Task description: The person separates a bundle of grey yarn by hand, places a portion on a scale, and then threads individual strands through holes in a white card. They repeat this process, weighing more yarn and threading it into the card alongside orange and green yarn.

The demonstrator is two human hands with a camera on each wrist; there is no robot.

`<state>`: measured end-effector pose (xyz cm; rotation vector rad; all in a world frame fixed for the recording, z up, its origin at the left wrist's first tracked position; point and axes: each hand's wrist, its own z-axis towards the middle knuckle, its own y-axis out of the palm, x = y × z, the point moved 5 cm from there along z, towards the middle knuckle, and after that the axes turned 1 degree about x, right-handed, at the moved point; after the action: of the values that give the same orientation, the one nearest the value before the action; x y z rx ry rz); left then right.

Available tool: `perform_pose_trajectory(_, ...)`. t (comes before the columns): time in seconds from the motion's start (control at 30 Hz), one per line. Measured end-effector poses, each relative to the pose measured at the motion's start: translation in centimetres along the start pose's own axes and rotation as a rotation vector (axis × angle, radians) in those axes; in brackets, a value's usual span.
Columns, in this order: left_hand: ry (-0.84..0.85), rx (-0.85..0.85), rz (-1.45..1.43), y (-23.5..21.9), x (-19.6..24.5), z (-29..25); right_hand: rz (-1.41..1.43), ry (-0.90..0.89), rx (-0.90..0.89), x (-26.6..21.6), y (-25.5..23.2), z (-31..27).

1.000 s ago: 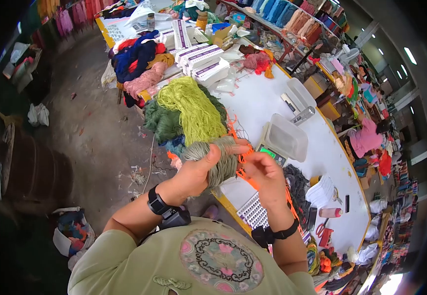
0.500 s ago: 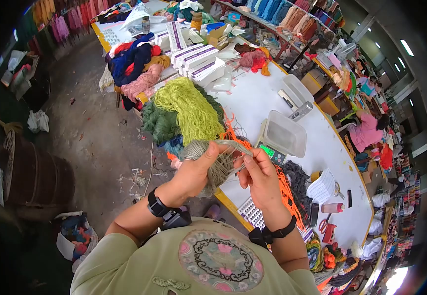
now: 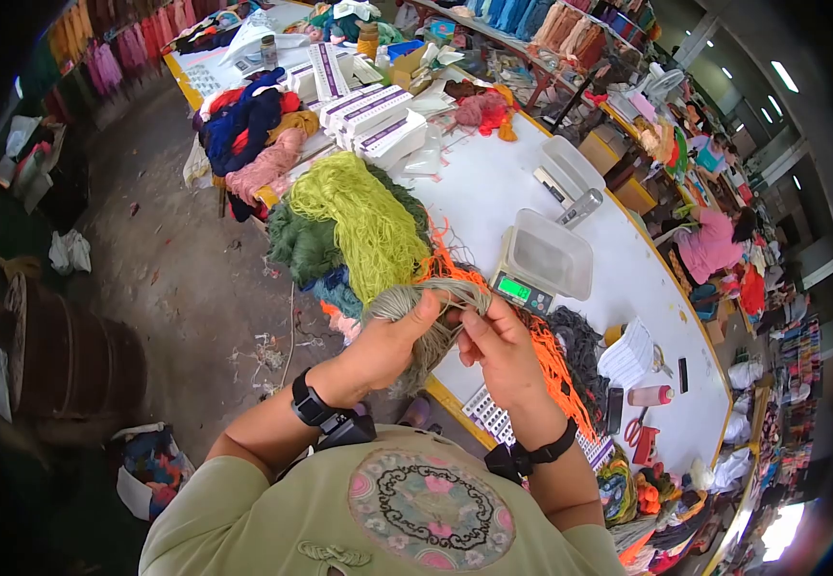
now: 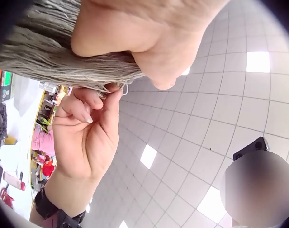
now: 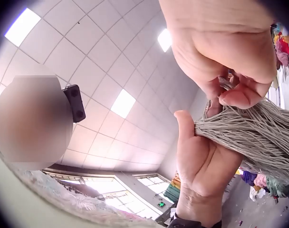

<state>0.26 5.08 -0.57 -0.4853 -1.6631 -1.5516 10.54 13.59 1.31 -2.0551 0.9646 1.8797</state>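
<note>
The left hand (image 3: 378, 348) grips a hank of grey-green yarn (image 3: 426, 322), fingers and thumb curled round its middle, held in the air over the near edge of the white table (image 3: 493, 192). The right hand (image 3: 498, 348) pinches a few strands at the hank's upper end, thumb against forefinger; in the left wrist view the pinch sits just under the left fist. The hank's long axis runs from the upper loop by the right hand down and left past the left palm, its tail hanging below. Loose orange yarn (image 3: 551, 360) lies beneath the right forearm. Whether the pinched strands form a tie or a free end is probably too fine to tell. A digital scale (image 3: 522, 288) stands just beyond.
</note>
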Motion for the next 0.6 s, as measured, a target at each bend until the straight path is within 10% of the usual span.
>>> perform_pose_trajectory(0.2, 0.029, 0.082, 0.021, -0.2, -0.4, 0.2, -0.037, -0.026, -0.024, 0.2, 0.0, 0.4)
perform_pose_trajectory(0.37, 0.312, -0.062, 0.688, -0.2, -0.5, 0.4, -0.114, -0.04, -0.048, 0.6, 0.2, 0.8)
perform_pose_trajectory(0.6, 0.112, 0.077, 0.165, -0.4, 0.2, 0.6, 0.07, 0.019, -0.046, 1.0, -0.4, 1.2)
